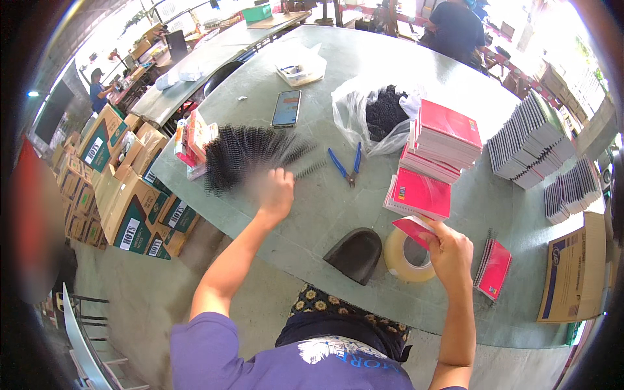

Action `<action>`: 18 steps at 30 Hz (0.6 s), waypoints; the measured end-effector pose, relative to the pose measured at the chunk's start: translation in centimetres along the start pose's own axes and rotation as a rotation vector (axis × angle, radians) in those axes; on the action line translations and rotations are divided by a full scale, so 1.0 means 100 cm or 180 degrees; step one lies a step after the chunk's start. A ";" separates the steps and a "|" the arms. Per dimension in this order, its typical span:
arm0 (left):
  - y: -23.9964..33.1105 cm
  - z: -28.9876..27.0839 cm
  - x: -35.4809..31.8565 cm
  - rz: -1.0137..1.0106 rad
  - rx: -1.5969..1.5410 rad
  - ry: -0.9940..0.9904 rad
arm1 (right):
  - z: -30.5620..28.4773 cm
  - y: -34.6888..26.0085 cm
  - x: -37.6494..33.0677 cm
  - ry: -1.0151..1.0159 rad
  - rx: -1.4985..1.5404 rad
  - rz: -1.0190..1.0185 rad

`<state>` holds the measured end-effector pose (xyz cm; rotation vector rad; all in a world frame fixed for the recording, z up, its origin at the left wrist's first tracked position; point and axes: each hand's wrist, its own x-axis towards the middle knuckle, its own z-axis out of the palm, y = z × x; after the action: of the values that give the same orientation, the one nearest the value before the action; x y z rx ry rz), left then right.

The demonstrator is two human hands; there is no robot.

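Note:
At the right edge of a fanned pile of black spiral binding coils [234, 159], my left hand [278, 195] is closed, its fingers curled and partly smeared by motion. One coil [311, 170] sticks out at its fingertips. My right hand [452, 252] pinches a small red notebook [414, 229] by its edge, tilted above a large roll of clear tape [398, 255]. Just beyond it, red notebooks [426, 192] stand in stepped stacks. A red notebook with a black coil [494, 268] lies to the right of that hand.
Blue-handled pliers [351, 175], a phone [286, 108], a dark curved block [355, 255] and a plastic bag of black coils [383, 114] lie on the green table. Bound notebook stacks [530, 140] and a cardboard box [572, 273] stand right. Cartons [133, 214] are piled left.

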<state>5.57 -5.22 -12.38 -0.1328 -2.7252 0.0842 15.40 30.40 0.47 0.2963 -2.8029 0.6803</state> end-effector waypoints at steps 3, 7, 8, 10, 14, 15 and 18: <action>0.006 -0.020 -0.034 0.0320 -0.0561 0.0009 | 0.000 0.003 -0.004 -0.0223 -0.0263 -0.0115; 0.010 -0.042 -0.036 0.0700 -0.0761 0.0388 | 0.006 0.005 -0.006 -0.0072 -0.0276 -0.0257; 0.016 -0.048 -0.027 0.0905 -0.0906 0.0405 | 0.005 0.002 -0.006 -0.0006 -0.0196 -0.0269; 0.025 -0.045 -0.021 0.1177 -0.1145 0.0298 | 0.001 -0.007 -0.004 0.0139 -0.0027 -0.0322; 0.039 -0.023 -0.012 0.1268 -0.1446 0.0064 | 0.006 0.004 -0.008 0.0317 0.0367 -0.0443; 0.036 -0.026 -0.003 0.1287 -0.1388 0.0072 | 0.005 0.003 -0.007 0.0358 0.0423 -0.0456; 0.032 -0.043 0.009 0.1021 -0.1791 -0.0066 | 0.000 0.001 -0.005 0.0340 0.0536 -0.0336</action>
<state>6.77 -1.81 -8.31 -0.7272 -2.6466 -0.5944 15.82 30.59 0.28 0.4222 -2.6131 0.8816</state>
